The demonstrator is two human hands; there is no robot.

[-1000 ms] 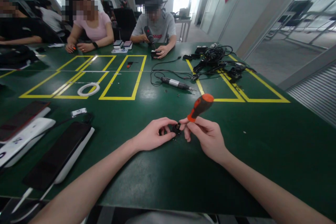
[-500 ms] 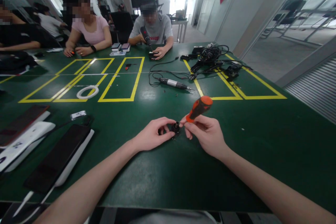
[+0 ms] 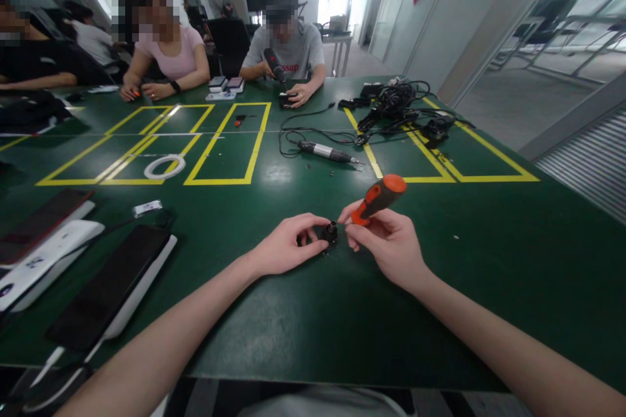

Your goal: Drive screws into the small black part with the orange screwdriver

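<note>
A small dark cylindrical part (image 3: 330,231) stands on the green table, pinched between the thumb and fingers of my left hand (image 3: 292,244). Just right of it, my right hand (image 3: 388,241) is closed on a screwdriver (image 3: 379,199) with an orange and black handle. The handle leans up and to the right, its orange end on top. I cannot make out the screwdriver's shaft clearly; a narrow gap shows between my right fingertips and the dark part.
Phones on white power banks (image 3: 110,287) lie at the left. Beyond my hands are a white ring (image 3: 165,167), an electric screwdriver (image 3: 327,152), tangled black cables (image 3: 396,104) and yellow tape outlines. Across the table (image 3: 274,339) a person in grey holds a power tool.
My right hand and the screwdriver have moved slightly right, away from the dark part. My left hand keeps its hold. The whole view has shifted a little.
</note>
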